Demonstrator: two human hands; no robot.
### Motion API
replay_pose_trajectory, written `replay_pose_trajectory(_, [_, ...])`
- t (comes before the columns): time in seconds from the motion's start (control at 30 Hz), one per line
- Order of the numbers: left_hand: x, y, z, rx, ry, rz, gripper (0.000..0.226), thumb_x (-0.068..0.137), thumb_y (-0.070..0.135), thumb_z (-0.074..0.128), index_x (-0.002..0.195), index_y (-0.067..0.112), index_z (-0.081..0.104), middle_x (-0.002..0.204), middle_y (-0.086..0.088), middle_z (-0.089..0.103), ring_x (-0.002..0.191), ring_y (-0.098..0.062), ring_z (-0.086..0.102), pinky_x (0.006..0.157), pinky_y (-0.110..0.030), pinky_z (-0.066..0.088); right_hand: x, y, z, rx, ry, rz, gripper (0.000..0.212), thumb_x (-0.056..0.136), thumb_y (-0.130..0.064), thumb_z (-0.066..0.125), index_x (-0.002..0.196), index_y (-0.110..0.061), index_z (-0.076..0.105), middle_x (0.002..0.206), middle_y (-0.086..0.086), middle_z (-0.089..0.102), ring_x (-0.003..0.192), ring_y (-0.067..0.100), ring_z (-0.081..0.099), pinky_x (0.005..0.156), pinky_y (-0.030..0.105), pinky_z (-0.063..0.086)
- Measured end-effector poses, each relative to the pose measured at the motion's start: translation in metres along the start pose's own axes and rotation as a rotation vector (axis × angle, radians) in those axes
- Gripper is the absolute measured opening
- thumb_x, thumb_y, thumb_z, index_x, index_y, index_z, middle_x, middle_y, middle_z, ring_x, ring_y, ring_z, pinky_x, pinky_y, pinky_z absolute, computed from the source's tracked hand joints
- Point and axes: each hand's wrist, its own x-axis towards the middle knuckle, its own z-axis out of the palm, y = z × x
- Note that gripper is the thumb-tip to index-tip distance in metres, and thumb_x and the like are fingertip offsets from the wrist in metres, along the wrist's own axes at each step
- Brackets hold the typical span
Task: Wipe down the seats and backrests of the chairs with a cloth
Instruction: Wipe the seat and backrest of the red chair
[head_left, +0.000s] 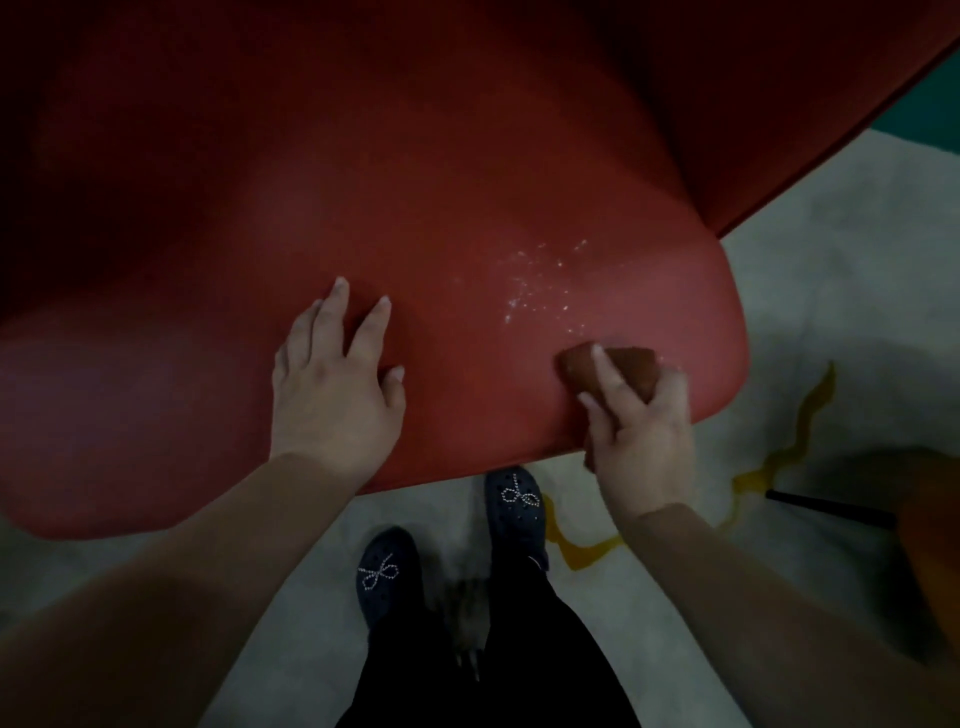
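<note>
A red chair seat (441, 218) fills the upper part of the head view, its front edge curving toward me. My left hand (332, 384) rests flat on the seat near that edge, fingers spread. My right hand (639, 431) grips a bunched reddish-brown cloth (623, 364) and presses it onto the seat near the front right corner. White specks (535, 286) are scattered on the seat just beyond the cloth. The red backrest (779, 104) rises at the upper right.
A pale rug (831, 312) with a wavy yellow line (779, 447) lies under the chair. My feet in dark shoes (514, 509) stand at the seat's front edge. An orange object with a black rod (831, 509) sits at the right.
</note>
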Motion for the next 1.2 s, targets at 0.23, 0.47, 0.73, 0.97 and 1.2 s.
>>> replay_pose_trajectory(0.23, [0.015,0.031,0.007,-0.001,-0.004,-0.072,0.062,0.091,0.034,0.053,0.149,0.026,0.031,0.158,-0.008,0.016,0.141,-0.031,0.016,0.112,-0.054,0.022,0.031,0.039,-0.022,-0.026,0.072,0.121,0.044,0.088,-0.021,0.069,0.131,-0.024,0.061,0.101,0.018,0.047,0.086,0.033,0.052,0.078,0.044,0.053])
replay_pose_trajectory(0.47, [0.022,0.035,0.007,-0.006,0.025,-0.159,0.065,0.091,0.034,0.054,0.149,0.024,0.028,0.158,-0.010,0.017,0.141,-0.034,0.016,0.111,-0.057,0.022,0.027,0.011,-0.009,0.054,-0.141,-0.129,0.044,0.087,-0.022,0.070,0.130,-0.025,0.061,0.102,0.015,0.049,0.087,0.033,0.054,0.075,0.045,0.053])
replay_pose_trajectory(0.73, [0.025,0.032,0.008,0.002,0.047,-0.136,0.064,0.089,0.033,0.056,0.148,0.021,0.033,0.156,-0.012,0.021,0.138,-0.036,0.020,0.109,-0.057,0.023,0.060,0.001,0.000,0.013,0.063,0.160,0.046,0.090,-0.024,0.066,0.135,-0.024,0.057,0.105,0.017,0.047,0.093,0.033,0.051,0.083,0.039,0.049])
replay_pose_trajectory(0.97, [0.030,0.034,0.006,-0.014,0.065,-0.125,0.064,0.088,0.031,0.058,0.146,0.020,0.036,0.155,-0.012,0.023,0.138,-0.036,0.022,0.106,-0.060,0.027,0.088,0.027,-0.011,-0.068,0.018,0.078,0.044,0.092,-0.029,0.064,0.135,-0.027,0.058,0.104,0.016,0.048,0.095,0.034,0.050,0.084,0.039,0.048])
replay_pose_trajectory(1.2, [0.042,0.039,0.006,-0.020,0.059,-0.141,0.063,0.089,0.032,0.057,0.147,0.019,0.035,0.155,-0.012,0.023,0.139,-0.035,0.021,0.108,-0.058,0.025,0.094,0.000,0.002,-0.006,-0.102,-0.139,0.042,0.092,-0.028,0.062,0.134,-0.026,0.058,0.105,0.017,0.049,0.094,0.033,0.050,0.079,0.043,0.050])
